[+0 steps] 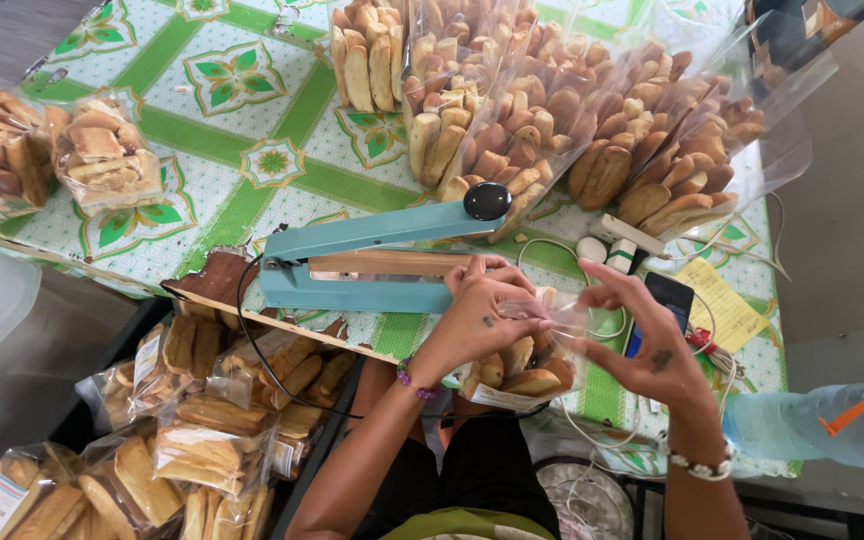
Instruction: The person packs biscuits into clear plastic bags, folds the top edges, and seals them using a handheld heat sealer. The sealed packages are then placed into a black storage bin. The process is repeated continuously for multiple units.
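The clear plastic bag [522,365], filled with golden-brown rusks, is pinched at its open top by fingers of both the left hand [477,315] and the right hand [642,345].

Clear plastic bag of golden rusks [517,365] pinched between the fingers of both hands, white label at its bottom edge, open clear bags of rusks [552,110] beyond the fingertips, sealed labelled packs [207,440] below left, dark phone screen [664,305] and yellow paper slip [717,300] right of the fingers.

Sealer [372,262] on table [242,120] – rusk bags [552,110] behind, held bag [522,370] before it
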